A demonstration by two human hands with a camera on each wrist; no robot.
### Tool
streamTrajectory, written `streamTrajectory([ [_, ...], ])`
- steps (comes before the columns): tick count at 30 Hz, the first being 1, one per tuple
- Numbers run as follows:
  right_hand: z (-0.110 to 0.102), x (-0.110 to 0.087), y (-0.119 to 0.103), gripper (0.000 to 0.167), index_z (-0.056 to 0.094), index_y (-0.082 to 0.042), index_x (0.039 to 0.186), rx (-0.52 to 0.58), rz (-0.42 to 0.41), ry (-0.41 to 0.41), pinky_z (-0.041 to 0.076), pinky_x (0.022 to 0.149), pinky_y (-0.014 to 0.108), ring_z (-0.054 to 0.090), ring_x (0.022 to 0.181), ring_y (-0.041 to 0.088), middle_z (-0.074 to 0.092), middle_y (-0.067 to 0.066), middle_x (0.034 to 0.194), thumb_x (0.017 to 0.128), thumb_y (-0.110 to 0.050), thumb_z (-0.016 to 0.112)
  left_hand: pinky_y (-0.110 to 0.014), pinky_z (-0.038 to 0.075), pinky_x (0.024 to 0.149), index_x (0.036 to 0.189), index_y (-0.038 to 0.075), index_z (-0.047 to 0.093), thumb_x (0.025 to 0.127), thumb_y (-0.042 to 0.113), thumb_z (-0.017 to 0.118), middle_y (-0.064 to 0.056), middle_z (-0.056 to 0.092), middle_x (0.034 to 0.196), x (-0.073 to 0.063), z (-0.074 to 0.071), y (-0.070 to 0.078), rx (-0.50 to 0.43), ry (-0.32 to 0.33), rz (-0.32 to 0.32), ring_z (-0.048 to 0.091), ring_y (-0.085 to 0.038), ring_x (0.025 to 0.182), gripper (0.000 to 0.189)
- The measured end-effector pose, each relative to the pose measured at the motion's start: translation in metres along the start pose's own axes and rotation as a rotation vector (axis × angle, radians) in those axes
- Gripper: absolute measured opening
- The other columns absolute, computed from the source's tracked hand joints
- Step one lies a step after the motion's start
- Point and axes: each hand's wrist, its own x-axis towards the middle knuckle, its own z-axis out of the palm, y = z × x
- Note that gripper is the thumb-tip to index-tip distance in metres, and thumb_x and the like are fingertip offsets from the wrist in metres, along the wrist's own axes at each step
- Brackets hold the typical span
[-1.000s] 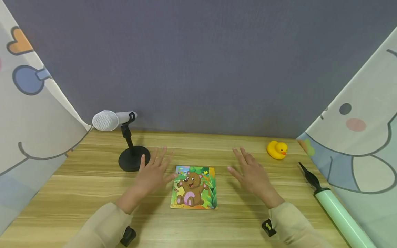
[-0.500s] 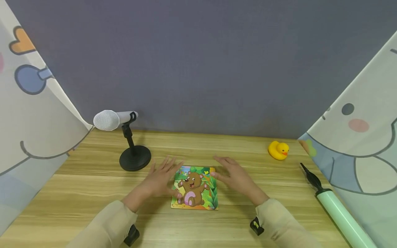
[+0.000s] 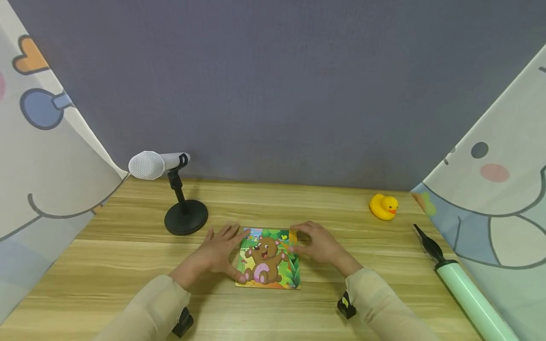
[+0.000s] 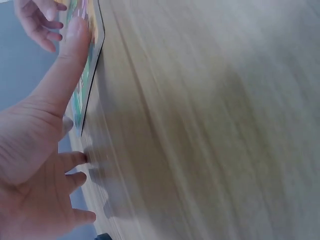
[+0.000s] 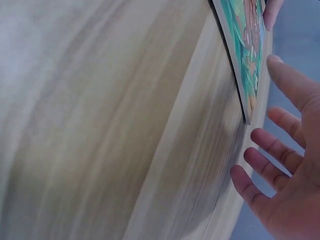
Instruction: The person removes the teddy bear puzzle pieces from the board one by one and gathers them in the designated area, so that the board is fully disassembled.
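Observation:
A square bear jigsaw puzzle (image 3: 265, 260) lies flat on the wooden table, its picture of a brown bear facing up. My left hand (image 3: 215, 253) is at its left side, thumb over the lower left corner and fingertips by the upper left corner. In the left wrist view the left thumb (image 4: 75, 50) stretches over the puzzle's edge, and the other fingers reach down beside it. My right hand (image 3: 322, 246) is at the upper right edge, fingers spread and slightly bent. The right wrist view shows the right fingers (image 5: 270, 150) apart from one another, with nothing gripped.
A white microphone (image 3: 147, 166) on a round black stand (image 3: 186, 218) is at the back left. A yellow rubber duck (image 3: 384, 207) sits at the back right. Along the right edge lies a pale green hand pump (image 3: 473, 298) with a black nozzle. A grey partition (image 3: 273, 94) rises behind the table.
Both hands have moved inward and down to the puzzle's sides, the right hand travelling farther, to the left. The puzzle stays in place on the table.

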Motion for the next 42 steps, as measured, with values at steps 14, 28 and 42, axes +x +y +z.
streamTrajectory([
  [14,-0.002,0.013,-0.002,0.041,0.069,-0.010,0.125,-0.043,0.018,-0.056,0.040,0.107,0.060,0.052,0.127,0.042,0.062,0.011,0.129,0.088,-0.022,0.082,-0.076,0.012,0.112,0.160,0.008,0.032,0.063,0.055,0.091,-0.030,0.018,0.164,0.003,0.003,0.006,0.044,-0.011,-0.050,0.017,-0.049,0.150,0.123],
  [28,-0.001,0.021,-0.003,0.037,0.071,-0.008,0.114,-0.018,0.032,-0.049,0.045,0.105,0.052,0.059,0.117,0.033,0.063,0.004,0.115,0.082,-0.016,0.087,-0.077,0.022,0.108,0.159,0.009,0.033,0.061,0.053,0.092,-0.029,0.019,0.163,0.006,0.005,0.010,0.058,-0.018,-0.103,0.021,-0.047,0.150,0.123],
  [42,-0.004,0.020,0.003,0.041,0.072,-0.010,0.110,-0.070,0.036,-0.028,0.046,0.104,0.050,0.060,0.113,0.030,0.062,0.000,0.112,0.077,-0.026,0.091,-0.083,0.025,0.101,0.158,0.006,0.033,0.061,0.047,0.094,-0.030,0.020,0.163,0.006,-0.001,0.023,0.071,-0.035,-0.137,0.022,-0.049,0.149,0.122],
])
